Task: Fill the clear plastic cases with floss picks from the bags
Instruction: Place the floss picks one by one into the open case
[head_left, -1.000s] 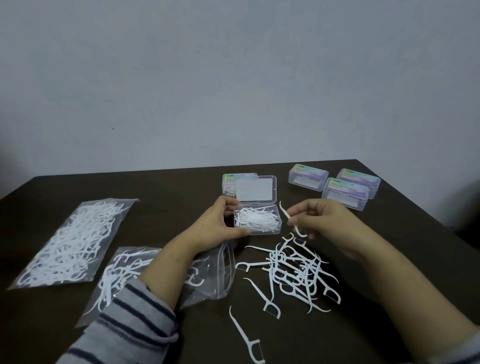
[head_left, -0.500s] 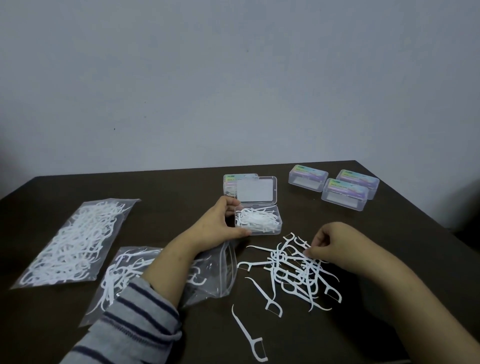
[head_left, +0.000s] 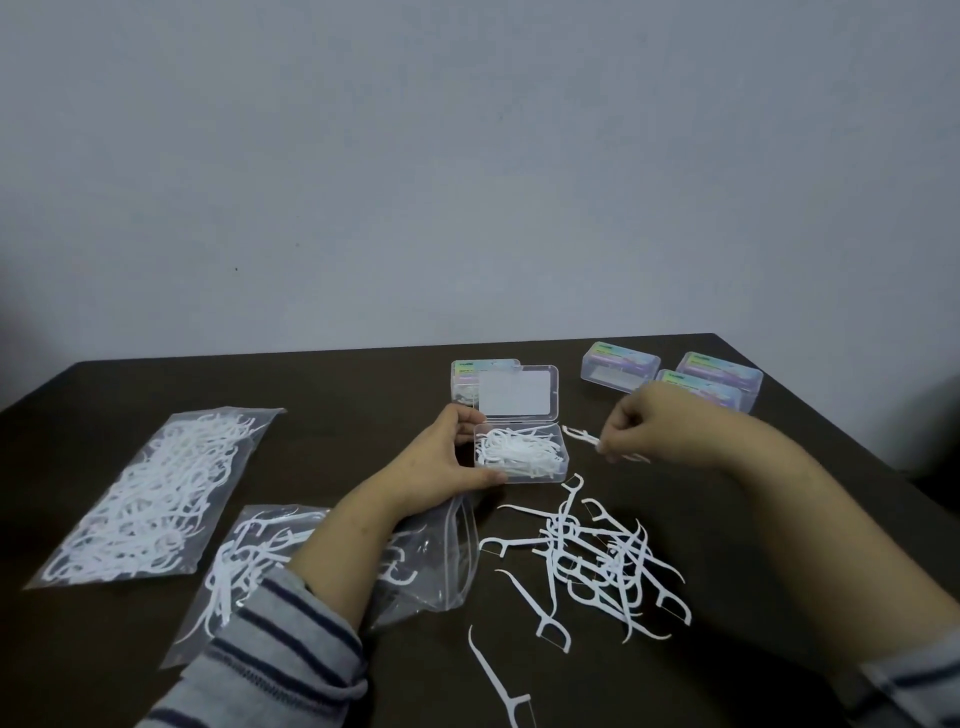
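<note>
Bare table (head_left: 649, 488) lies between the open case (head_left: 521, 456) and the loose picks (head_left: 597, 561); the left hand (head_left: 441, 462) blocks the case's left side; three closed cases (head_left: 675, 376) crowd the far right corner

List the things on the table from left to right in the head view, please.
Flat sealed clear plastic bag of white floss picks → opened clear bag → open clear plastic case → loose pile of white floss picks → three closed clear cases.
</note>
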